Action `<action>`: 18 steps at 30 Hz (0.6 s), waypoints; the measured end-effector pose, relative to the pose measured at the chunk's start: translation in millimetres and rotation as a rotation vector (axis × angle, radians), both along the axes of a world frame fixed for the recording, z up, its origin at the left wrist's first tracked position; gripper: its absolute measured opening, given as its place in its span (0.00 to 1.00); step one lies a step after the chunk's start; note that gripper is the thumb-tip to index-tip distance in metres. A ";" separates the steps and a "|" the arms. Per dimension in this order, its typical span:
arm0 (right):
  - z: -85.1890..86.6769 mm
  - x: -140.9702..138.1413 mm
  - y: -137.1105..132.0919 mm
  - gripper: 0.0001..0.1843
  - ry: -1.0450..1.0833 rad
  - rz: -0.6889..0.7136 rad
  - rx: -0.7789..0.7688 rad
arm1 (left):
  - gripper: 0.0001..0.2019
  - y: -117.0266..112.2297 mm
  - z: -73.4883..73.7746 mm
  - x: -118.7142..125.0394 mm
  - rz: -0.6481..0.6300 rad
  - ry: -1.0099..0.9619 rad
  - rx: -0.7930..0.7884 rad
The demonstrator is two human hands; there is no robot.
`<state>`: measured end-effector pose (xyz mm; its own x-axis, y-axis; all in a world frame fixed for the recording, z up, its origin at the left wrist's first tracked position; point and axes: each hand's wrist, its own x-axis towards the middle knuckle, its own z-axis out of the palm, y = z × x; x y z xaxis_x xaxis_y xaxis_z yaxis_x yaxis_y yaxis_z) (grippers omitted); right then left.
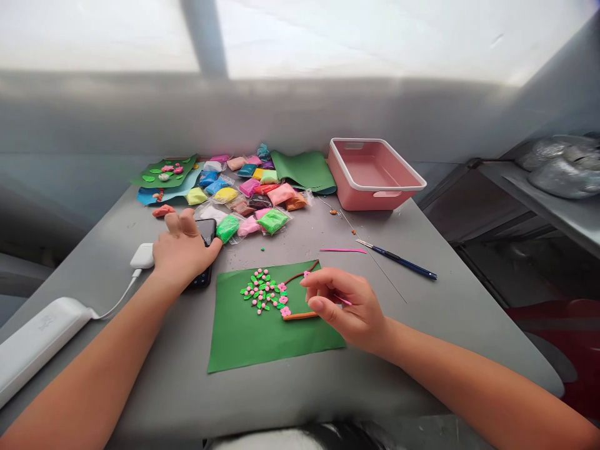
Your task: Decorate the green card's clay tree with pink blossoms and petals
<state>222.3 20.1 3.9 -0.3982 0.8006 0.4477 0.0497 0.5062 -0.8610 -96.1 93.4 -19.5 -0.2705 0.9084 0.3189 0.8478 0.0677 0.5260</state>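
Our right grip (363,312), narrowed around what appears to be a slim pink tool (345,301), hovers over the green sheet (267,344); we should keep it clear of the pink flowers (285,310) just leftward. Our left grip (185,250), thumb spread, overlies the phone (207,230).

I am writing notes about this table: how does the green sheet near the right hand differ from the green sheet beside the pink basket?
The front sheet lies mostly flat, while the rear sheet is curved. The front sheet carries pink and green decorations; the rear sheet shows none on its visible surface. The right hand is over the front sheet, not the rear sheet. Both are green.
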 end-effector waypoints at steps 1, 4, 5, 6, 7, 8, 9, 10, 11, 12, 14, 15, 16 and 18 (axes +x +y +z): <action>-0.1 0.3 -0.1 0.13 -0.004 0.002 -0.002 | 0.35 -1.5 3.6 3.7 0.016 0.027 -0.034; -2.0 1.9 0.5 0.14 -0.004 -0.007 -0.016 | 0.31 -6.4 11.8 10.1 0.027 0.078 -0.082; -2.9 2.7 1.1 0.15 -0.004 -0.017 -0.027 | 0.30 -7.5 13.0 9.9 0.027 0.085 -0.084; -3.7 3.5 1.9 0.15 -0.005 -0.030 -0.043 | 0.29 -8.0 13.3 8.5 0.028 0.088 -0.085; -4.3 4.4 3.1 0.16 -0.005 -0.044 -0.063 | 0.29 -8.0 13.0 6.0 0.031 0.086 -0.082; -4.8 5.2 4.5 0.16 -0.003 -0.059 -0.088 | 0.29 -7.6 12.2 2.8 0.034 0.080 -0.078; -5.1 5.9 6.3 0.16 0.005 -0.078 -0.113 | 0.29 -7.1 11.5 -0.7 0.036 0.071 -0.071; -5.2 6.5 8.6 0.17 0.020 -0.100 -0.138 | 0.28 -6.7 11.2 -3.7 0.039 0.059 -0.063; -5.2 7.0 11.3 0.18 0.044 -0.122 -0.165 | 0.28 -6.8 11.6 -5.8 0.043 0.047 -0.052; -5.3 7.4 14.5 0.19 0.077 -0.146 -0.195 | 0.28 -7.8 13.2 -6.2 0.050 0.038 -0.040; -5.5 8.0 22.2 0.23 0.163 -0.187 -0.255 | 0.32 -13.4 20.2 -0.4 0.044 0.028 0.001; -5.7 8.3 26.5 0.26 0.213 -0.202 -0.278 | 0.35 -18.3 25.3 6.0 0.020 0.024 0.026; -6.0 8.9 30.9 0.29 0.258 -0.215 -0.299 | 0.37 -24.5 30.8 14.6 -0.054 0.011 0.077; -6.3 10.3 39.1 0.35 0.322 -0.240 -0.340 | 0.36 -39.6 41.1 35.7 -0.246 -0.178 0.121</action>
<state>232.7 59.3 -2.4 -0.0711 0.9737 0.2163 -0.1649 0.2024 -0.9653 -60.4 53.8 21.5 -0.1090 0.9118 0.3959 0.7252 -0.1994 0.6590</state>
